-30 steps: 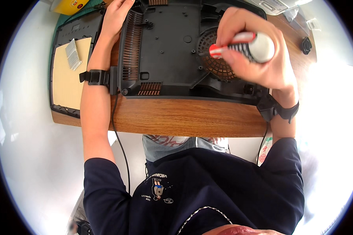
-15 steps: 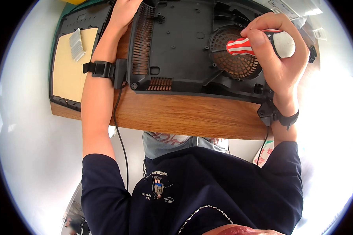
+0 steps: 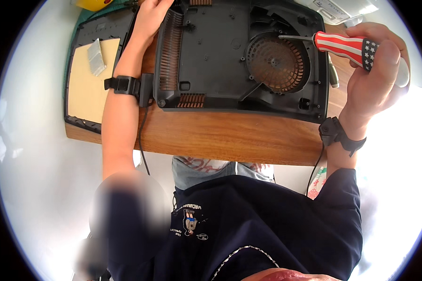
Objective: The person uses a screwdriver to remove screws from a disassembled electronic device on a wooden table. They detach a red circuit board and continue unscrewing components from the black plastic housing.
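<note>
A black plastic housing panel [image 3: 215,75] with a round fan grille [image 3: 276,63] and slotted vents lies in front of me on the table. My right hand [image 3: 373,70] is closed around a screwdriver [image 3: 340,46] with a red-and-white striped, starred handle. Its metal shaft points left, lying nearly level over the upper right part of the grille; whether the tip touches anything is unclear. At the panel's upper left edge is my left hand [image 3: 151,19], its fingers cut off by the top of the picture, so its grip does not show.
Left of my arm lies another black panel [image 3: 82,35] bearing a beige sheet [image 3: 86,86] and a silver finned metal piece [image 3: 96,57]. A yellow object [image 3: 93,4] is at the top left. A slim tool [image 3: 333,75] lies right of the housing, and a white box [image 3: 335,10] stands beyond.
My right hand has moved right, away from the middle of the grille, bringing the screwdriver's shaft into sight. The panels sit slightly shifted in view. My left hand stays at the housing's edge.
</note>
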Action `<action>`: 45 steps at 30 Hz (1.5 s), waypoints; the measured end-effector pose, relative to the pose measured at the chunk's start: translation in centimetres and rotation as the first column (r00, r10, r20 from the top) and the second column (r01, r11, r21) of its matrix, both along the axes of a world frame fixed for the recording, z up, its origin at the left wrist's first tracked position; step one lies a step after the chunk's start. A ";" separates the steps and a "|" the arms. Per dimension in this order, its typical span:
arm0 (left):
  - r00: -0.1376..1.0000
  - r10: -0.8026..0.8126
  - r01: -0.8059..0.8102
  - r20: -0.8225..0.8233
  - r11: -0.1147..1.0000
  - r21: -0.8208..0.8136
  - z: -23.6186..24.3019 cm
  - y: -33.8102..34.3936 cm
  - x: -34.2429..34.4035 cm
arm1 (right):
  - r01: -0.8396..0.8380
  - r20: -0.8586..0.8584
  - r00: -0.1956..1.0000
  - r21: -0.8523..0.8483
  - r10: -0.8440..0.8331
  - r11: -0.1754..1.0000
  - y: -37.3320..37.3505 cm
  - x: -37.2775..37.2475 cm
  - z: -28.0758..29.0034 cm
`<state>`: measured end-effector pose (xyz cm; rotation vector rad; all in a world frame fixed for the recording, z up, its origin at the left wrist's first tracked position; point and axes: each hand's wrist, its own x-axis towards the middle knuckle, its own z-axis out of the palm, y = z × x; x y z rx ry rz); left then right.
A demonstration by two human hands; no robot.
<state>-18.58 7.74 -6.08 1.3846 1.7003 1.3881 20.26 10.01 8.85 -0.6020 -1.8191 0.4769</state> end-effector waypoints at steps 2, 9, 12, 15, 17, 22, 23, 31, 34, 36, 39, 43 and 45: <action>0.994 -0.039 0.042 -0.102 0.999 0.022 -0.9 0.3 -1.4 | 0.029 -0.045 0.999 -0.010 -0.029 1.000 0.3 0.7 0.4; 0.989 0.107 -0.112 0.102 0.993 0.044 1.4 -0.1 -1.1 | -0.078 -0.157 0.985 -0.052 0.069 0.996 -1.0 -0.9 1.8; 0.957 0.051 -0.082 0.287 0.992 0.095 2.8 -0.8 -2.6 | -0.039 -0.066 0.997 -0.018 0.038 0.999 -1.1 -0.8 1.6; 0.928 0.002 -0.050 0.371 0.992 0.119 3.5 -0.8 -3.5 | -0.033 -0.040 0.999 -0.012 0.033 0.999 -1.3 -0.9 1.8; 0.945 -0.018 -0.026 0.326 0.991 0.128 3.8 -0.8 -3.9 | -0.029 -0.040 0.999 -0.013 0.028 1.000 -1.4 -0.8 2.1; 0.944 0.005 -0.065 -0.329 0.983 -0.171 4.3 -3.3 -5.3 | -0.025 -0.046 0.999 0.038 0.027 0.999 -1.4 -0.5 2.4; 0.917 -0.028 -0.054 -0.398 0.980 -0.194 4.2 -3.8 -5.3 | -0.025 -0.051 0.998 0.038 0.026 0.999 -1.6 -0.5 2.5; 0.791 -0.220 -0.010 -0.571 0.929 -0.371 4.9 -8.1 -2.1 | -0.034 0.039 0.999 0.095 0.031 0.995 -2.5 0.2 3.1; 0.784 -0.222 -0.013 -0.579 0.928 -0.373 5.0 -8.3 -1.5 | -0.026 0.004 1.000 0.107 0.026 0.994 -2.8 0.5 3.4; 0.777 -0.215 -0.018 -0.592 0.932 -0.362 4.9 -7.7 -0.9 | 0.006 0.002 1.000 0.144 -0.006 0.990 -2.8 1.2 3.9; 0.756 -0.211 -0.043 -0.620 0.929 -0.368 5.3 -8.2 -0.8 | 0.028 -0.013 1.000 0.191 -0.026 0.981 -2.3 1.5 4.0; 0.687 -0.212 -0.019 -0.695 0.951 -0.308 5.0 -8.1 -1.0 | 0.039 -0.011 0.999 0.171 -0.037 0.984 -2.1 2.7 4.5; 0.653 -0.204 -0.008 -0.729 0.961 -0.276 4.5 -7.8 -0.9 | 0.063 -0.037 0.998 0.129 -0.058 0.990 -2.0 3.1 4.5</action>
